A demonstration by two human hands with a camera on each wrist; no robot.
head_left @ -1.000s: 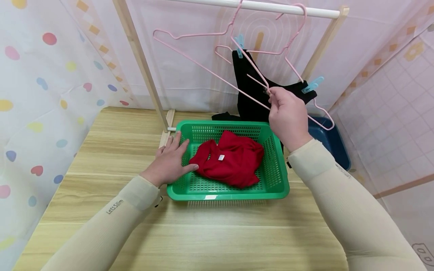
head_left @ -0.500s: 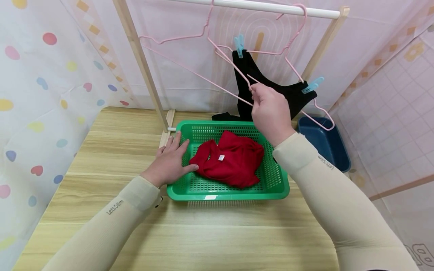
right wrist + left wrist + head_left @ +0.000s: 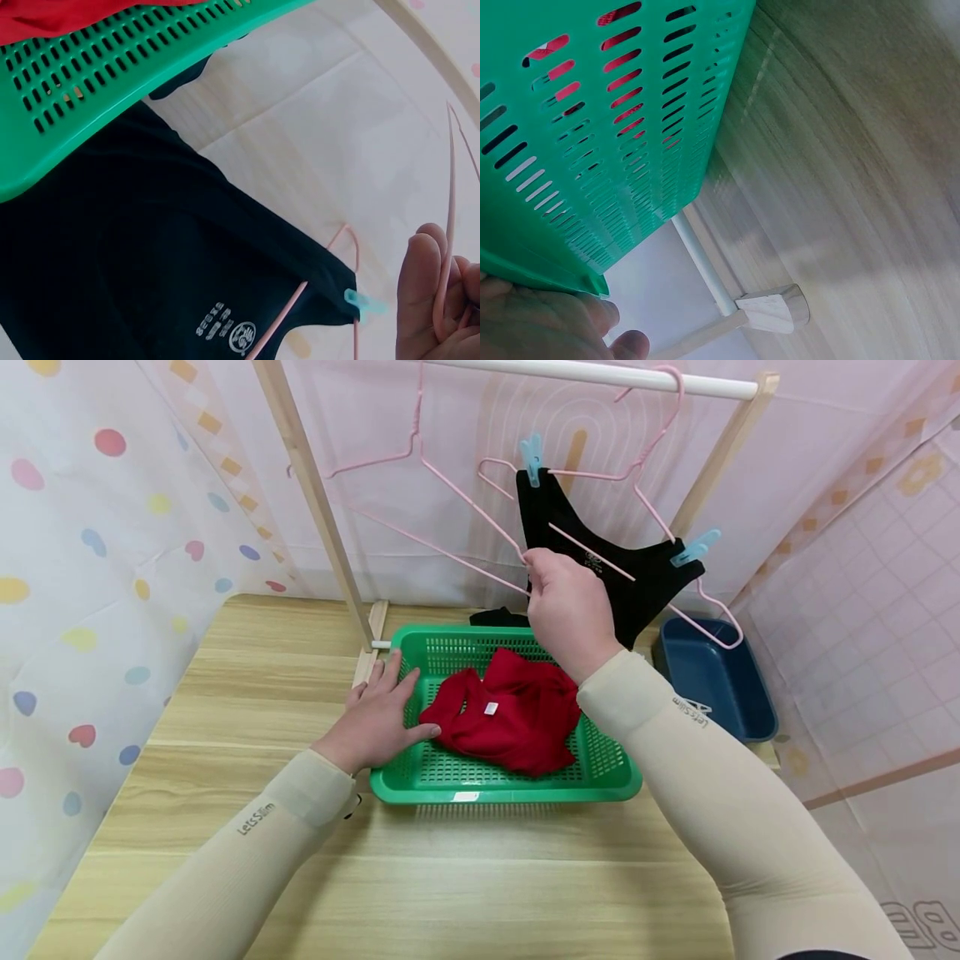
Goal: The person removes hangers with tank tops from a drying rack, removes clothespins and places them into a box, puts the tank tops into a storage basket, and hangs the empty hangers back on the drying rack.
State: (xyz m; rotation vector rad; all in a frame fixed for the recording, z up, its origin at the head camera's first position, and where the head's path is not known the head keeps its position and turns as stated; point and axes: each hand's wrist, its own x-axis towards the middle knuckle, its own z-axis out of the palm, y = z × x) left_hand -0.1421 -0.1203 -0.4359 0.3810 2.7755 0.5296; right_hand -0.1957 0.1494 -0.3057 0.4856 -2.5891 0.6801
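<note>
The pink hanger stands in the air above and behind the green basket, its far end showing past the left wooden post. The right hand pinches its near corner between thumb and curled fingers. It looks light and springy, thin wire in a smooth coat that may turn in a loose grip; the twisted neck would probably be the steadiest place to hold. Its hook leaves the top of the view, so whether it sits on the white rail cannot be told. The left hand rests on the basket's left rim, fingers spread. Inside lies a crumpled red garment, seemingly soft and floppy, best lifted by a gathered edge. A black top is clipped by blue pegs to a second hanger. The wood-grain table looks smooth; a blue tray sits back right, and patterned curtains surround the corner.
</note>
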